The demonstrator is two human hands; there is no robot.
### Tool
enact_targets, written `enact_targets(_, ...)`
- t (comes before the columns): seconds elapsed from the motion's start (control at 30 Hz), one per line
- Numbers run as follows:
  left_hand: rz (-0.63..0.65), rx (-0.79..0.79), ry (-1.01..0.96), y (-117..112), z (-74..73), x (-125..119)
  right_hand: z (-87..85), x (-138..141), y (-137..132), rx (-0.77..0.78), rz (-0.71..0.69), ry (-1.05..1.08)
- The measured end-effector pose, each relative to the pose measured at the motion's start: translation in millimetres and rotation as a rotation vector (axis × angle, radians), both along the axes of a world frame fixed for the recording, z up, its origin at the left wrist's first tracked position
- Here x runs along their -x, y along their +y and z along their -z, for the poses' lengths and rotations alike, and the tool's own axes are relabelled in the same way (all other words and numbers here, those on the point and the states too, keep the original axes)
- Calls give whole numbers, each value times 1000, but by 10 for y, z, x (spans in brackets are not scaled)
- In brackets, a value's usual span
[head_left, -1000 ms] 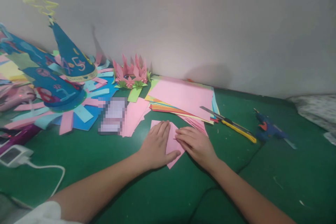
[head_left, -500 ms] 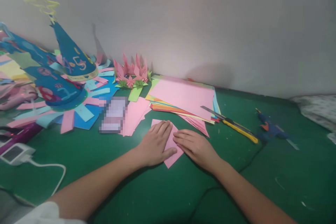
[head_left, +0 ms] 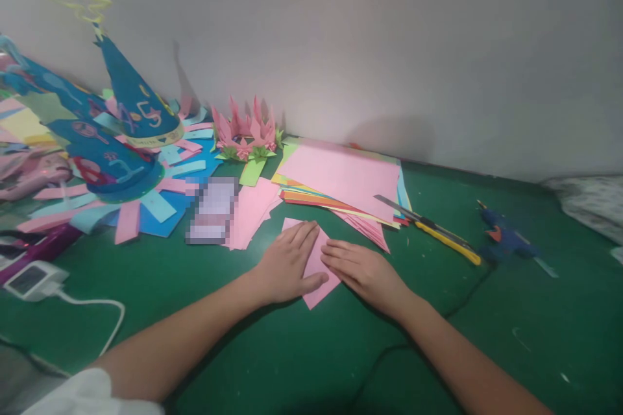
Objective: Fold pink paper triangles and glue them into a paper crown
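A small pink paper sheet (head_left: 317, 260) lies on the green table (head_left: 302, 350) in front of me. My left hand (head_left: 287, 266) rests flat on its left half, fingers stretched out together. My right hand (head_left: 363, 272) lies flat on its right side, fingertips pointing left and meeting the left hand over the paper. Both hands press the paper down and hold nothing else.
A stack of coloured paper (head_left: 341, 178) topped with pink lies behind the hands. A yellow utility knife (head_left: 433, 230) and a blue glue gun (head_left: 506, 240) lie to the right. Blue party hats (head_left: 121, 123), a pink paper flower (head_left: 246, 133), paper strips and a white charger (head_left: 32, 279) are at left.
My hands have barely moved on the pink paper; the right fingertips slid slightly. The view has shifted a little.
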State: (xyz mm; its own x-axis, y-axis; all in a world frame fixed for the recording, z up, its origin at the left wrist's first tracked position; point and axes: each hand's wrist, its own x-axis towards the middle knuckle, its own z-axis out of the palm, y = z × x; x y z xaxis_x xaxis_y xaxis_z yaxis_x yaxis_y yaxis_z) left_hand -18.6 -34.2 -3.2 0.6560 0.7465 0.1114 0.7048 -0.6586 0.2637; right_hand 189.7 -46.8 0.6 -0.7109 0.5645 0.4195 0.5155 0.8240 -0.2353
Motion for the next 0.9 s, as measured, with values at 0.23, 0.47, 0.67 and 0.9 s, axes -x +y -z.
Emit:
enact_targets(0.23,-2,-9,22,-4,25,-5,-31,6,-5,-12,-12,-3)
enact_targets(0.47,-5,-11,10,-1,16,-5,-43,17,-14,0,0,-29)
enact_targets(0.67,0,-3,19,-4,11,-13,-44,22,-16,-10,7,-36)
enact_targets(0.9,-5,1,-15,0,-31,-16,-27,21,-19,-13,9,-41)
